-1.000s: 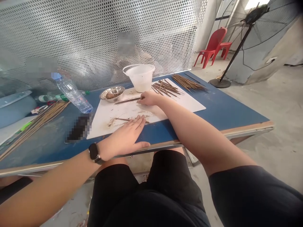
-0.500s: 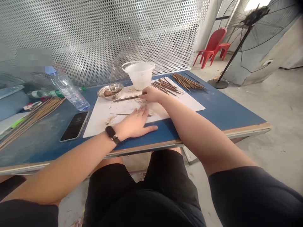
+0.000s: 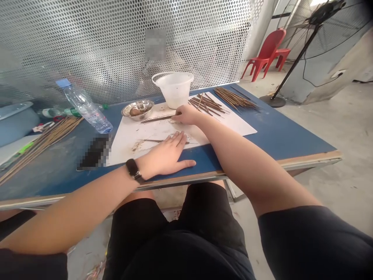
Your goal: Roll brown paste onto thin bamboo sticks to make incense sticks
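My left hand lies flat, palm down and fingers stretched, across the near edge of a white board. Under its fingers is a thin brown-coated incense stick, whose ends stick out on both sides. Farther back, the closed fingers of my right hand pinch the right end of a few dark brown incense sticks lying on the board. Brown crumbs are scattered around both hands. Behind them a metal bowl holds a brown lump, beside a white plastic bucket.
Brown sticks lie in a loose pile on the board, with another bundle on the blue table. At left are a water bottle, a blurred-out phone, long sticks and a blue basin. A perforated metal sheet stands behind.
My left hand and the stick beneath it have shifted slightly toward me on the board. My right hand stays at the same sticks. The camera view has moved a little.
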The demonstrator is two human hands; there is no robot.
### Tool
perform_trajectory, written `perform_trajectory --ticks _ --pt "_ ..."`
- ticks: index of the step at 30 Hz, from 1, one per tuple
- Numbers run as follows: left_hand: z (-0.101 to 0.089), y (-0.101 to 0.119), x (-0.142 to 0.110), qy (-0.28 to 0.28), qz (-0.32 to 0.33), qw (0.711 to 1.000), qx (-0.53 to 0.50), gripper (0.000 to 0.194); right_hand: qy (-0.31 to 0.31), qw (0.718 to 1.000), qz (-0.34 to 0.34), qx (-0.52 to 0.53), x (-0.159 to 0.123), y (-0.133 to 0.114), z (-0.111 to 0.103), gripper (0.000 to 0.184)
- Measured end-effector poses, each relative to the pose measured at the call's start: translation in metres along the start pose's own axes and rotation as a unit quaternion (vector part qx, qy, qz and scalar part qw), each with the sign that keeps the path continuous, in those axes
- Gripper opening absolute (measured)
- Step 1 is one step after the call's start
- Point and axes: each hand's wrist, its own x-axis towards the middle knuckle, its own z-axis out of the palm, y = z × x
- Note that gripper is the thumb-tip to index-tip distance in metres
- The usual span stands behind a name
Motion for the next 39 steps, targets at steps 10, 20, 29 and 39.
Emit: perform_trajectory --ticks 10,20,29,39 --pt "-0.051 -0.069 0.021 0.009 -0.049 0.998 -0.043 0.075 0.021 0.999 0.015 0.042 -0.018 -0.002 -0.013 0.022" --pt "-0.034 -0.182 -0.038 0.014 -0.121 0.987 -0.106 0.058 -0.005 0.998 0.050 0.032 -0.011 0.003 -0.006 0.022" --pt "-0.027 -0.176 -0.031 -0.007 -0.100 0.987 -0.122 0.046 -0.132 0.987 0.064 -0.069 -0.039 0.007 -0.040 0.038" --pt "-0.029 -0.176 -0.034 -0.005 -0.117 0.985 -0.125 0.036 -0.219 0.958 0.060 -0.173 -0.055 0.007 -0.050 0.025"
